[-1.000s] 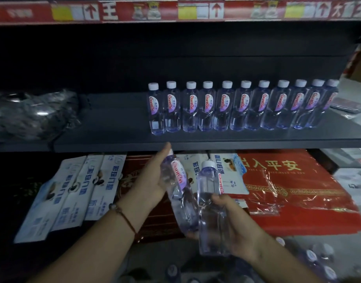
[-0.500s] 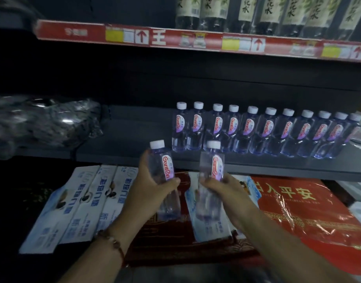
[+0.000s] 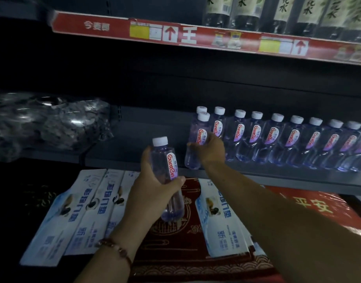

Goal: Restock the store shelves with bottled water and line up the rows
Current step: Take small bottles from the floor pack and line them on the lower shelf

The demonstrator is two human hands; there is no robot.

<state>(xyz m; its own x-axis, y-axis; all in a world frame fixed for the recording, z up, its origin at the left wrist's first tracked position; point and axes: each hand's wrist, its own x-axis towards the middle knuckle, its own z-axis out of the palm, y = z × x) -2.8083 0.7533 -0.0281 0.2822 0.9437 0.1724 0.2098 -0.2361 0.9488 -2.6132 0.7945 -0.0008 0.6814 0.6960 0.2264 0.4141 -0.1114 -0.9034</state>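
A row of several small clear water bottles (image 3: 275, 139) with white caps and red-and-white labels stands on the dark middle shelf (image 3: 134, 158). My right hand (image 3: 211, 149) grips one more such bottle (image 3: 197, 139) upright at the shelf's front edge, just in front of the row's left end. My left hand (image 3: 155, 187) holds another water bottle (image 3: 168, 176) upright, lower and to the left, in front of the shelf and apart from it.
A crinkled dark plastic bundle (image 3: 47, 123) lies on the shelf's left part. Above runs a red price strip (image 3: 196, 35) under dark tall bottles (image 3: 277, 13). Below lie white-blue packaged mats (image 3: 77, 211) and red mats (image 3: 318, 211).
Both hands rose with their bottles. The right hand moved forward and brought its bottle to the left end of the row; the left hand's bottle stays in front of the shelf.
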